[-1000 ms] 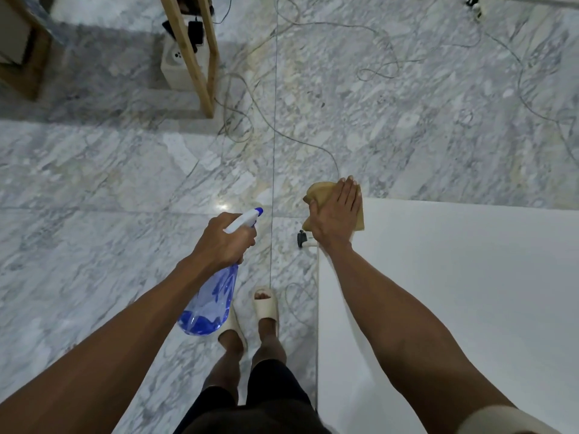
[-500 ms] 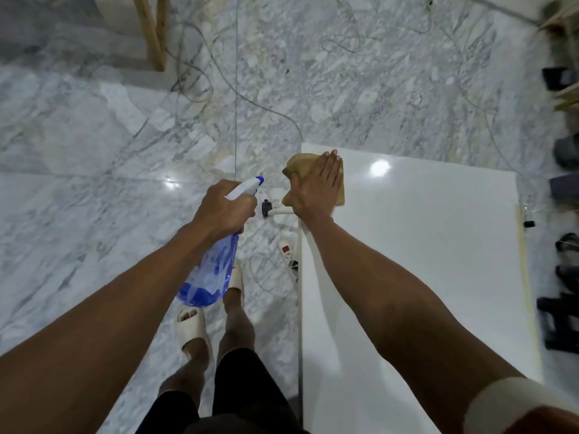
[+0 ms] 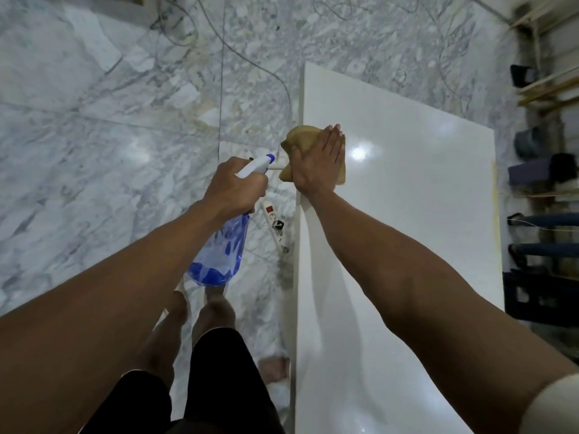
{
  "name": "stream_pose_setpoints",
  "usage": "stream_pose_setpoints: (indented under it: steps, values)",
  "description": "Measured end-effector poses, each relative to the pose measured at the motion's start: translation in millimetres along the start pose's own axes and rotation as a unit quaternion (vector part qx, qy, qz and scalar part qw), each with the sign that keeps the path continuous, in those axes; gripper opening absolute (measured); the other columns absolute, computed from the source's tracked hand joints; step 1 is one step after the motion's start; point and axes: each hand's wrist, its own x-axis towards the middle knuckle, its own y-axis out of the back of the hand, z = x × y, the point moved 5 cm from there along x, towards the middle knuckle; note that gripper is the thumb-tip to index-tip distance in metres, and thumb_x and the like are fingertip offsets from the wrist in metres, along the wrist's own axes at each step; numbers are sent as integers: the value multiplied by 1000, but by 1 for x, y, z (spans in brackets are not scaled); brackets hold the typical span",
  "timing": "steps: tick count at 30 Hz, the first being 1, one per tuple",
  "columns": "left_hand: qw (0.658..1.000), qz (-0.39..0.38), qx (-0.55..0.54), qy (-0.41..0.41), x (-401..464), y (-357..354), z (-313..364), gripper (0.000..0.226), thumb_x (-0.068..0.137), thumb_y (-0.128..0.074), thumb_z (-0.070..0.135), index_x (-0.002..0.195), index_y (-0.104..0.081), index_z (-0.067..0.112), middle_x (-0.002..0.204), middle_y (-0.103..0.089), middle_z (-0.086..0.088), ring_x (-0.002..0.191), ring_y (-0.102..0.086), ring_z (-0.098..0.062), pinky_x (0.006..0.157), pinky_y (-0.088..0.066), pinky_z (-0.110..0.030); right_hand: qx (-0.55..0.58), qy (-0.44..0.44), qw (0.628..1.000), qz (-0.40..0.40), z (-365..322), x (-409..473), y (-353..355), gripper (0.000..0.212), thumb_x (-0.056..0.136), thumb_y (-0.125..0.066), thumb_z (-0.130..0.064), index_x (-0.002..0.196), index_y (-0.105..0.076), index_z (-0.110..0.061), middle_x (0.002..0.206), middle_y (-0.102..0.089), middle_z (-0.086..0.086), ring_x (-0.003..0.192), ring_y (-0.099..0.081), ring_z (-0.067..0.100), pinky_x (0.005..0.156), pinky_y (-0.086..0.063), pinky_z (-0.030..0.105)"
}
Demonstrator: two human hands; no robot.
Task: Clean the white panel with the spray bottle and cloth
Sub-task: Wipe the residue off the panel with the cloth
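A glossy white panel [image 3: 407, 220] fills the right half of the view, its left edge running down the middle. My right hand [image 3: 316, 161] lies flat with straight fingers on a tan cloth [image 3: 300, 137], pressing it against the panel near that left edge. My left hand [image 3: 233, 187] grips the neck of a clear blue spray bottle [image 3: 221, 255] with a white and blue nozzle. The bottle hangs over the floor just left of the panel, its nozzle pointing toward the cloth.
A white power strip [image 3: 275, 223] and thin cables [image 3: 250, 61] lie on the marble floor [image 3: 94, 151] beside the panel's left edge. My legs [image 3: 194, 314] stand below the bottle. Dark shelving with objects [image 3: 545, 183] lines the right side.
The view has swung so more of the panel shows. My right hand and the cloth have slid along the panel's left edge, away from its far corner. The bottle stays gripped.
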Motion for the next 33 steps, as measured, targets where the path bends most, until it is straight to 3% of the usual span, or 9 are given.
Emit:
stream_pose_setpoints:
  steps: [4,11,16,20,25,31,33]
  values:
    - [999,9,-34,-4,-29,-12,-21,33,84,-54,15,90,-62,-16,82,-66,-23,52,-49,-22,55,-46,-34,11,10,1000,-2,14,-43,2,98,94,-41,-64,156,-7,3,166,-7,18,155,-2,30,126,1,40]
    - [999,32,-12,-13,-71,-41,-67,24,87,-54,11,86,-65,-10,94,-73,-28,41,-53,-16,57,-52,-37,-5,16,1000,4,41,-124,-1,93,96,-46,-59,156,-9,2,166,-10,18,155,-5,30,126,2,39]
    - [999,42,-14,-28,-116,-65,-96,16,86,-53,7,84,-69,4,92,-74,-22,41,-53,-13,44,-49,-23,0,23,1000,7,60,-177,-1,91,96,-46,-57,157,-10,2,166,-10,18,155,-4,30,126,0,40]
    - [998,41,-44,-19,-156,-73,-129,15,88,-53,8,85,-68,10,88,-72,-17,48,-55,-17,50,-53,-28,1,22,1000,-4,74,-228,1,92,96,-43,-59,157,-9,2,166,-8,18,155,-3,30,126,0,40]
    - [998,39,-44,-5,-211,-79,-170,19,89,-54,8,99,-70,5,85,-70,-13,45,-53,-13,50,-53,-28,5,20,1000,-19,97,-303,4,90,96,-43,-54,157,-8,3,166,-7,19,155,-2,31,126,-1,42]
    - [999,22,-35,-4,-279,-92,-221,20,89,-53,6,91,-69,-6,83,-67,-17,48,-52,-16,45,-49,-24,-6,9,999,-31,126,-386,1,89,97,-44,-50,157,-5,2,167,-3,17,155,1,30,126,3,40]
    - [999,17,-51,-3,-301,-95,-239,17,90,-54,7,86,-67,-3,82,-66,-16,46,-51,-14,44,-47,-23,-8,13,999,-40,135,-412,0,89,97,-45,-49,157,-4,2,167,-1,17,155,3,29,126,4,40]
